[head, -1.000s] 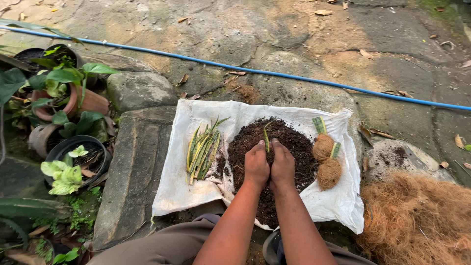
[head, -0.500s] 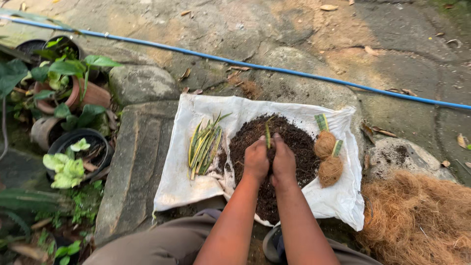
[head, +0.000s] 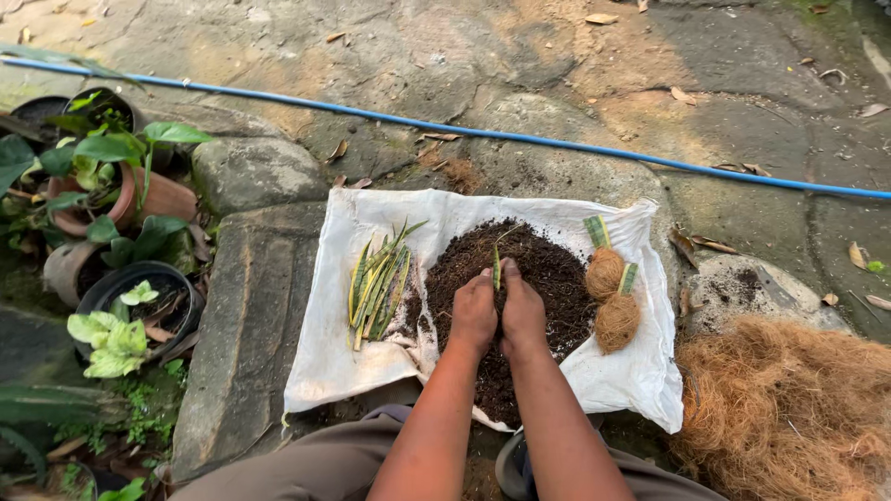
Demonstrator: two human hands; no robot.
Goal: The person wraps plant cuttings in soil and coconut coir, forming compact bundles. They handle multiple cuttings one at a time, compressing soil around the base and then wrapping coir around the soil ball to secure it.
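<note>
On the white cloth [head: 325,371], over the dark soil heap [head: 548,269], left hand [head: 473,315] and right hand [head: 522,314] are pressing together, fingers curled shut around a soil clump holding one leaf cutting [head: 497,269]. Cutting is standing between both hands, equally near each, long axis upright, tip pointing away from the person.

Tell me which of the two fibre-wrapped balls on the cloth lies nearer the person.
The lower fibre ball, nearer the cloth's front edge; the other fibre ball sits just beyond it, touching it.
</note>
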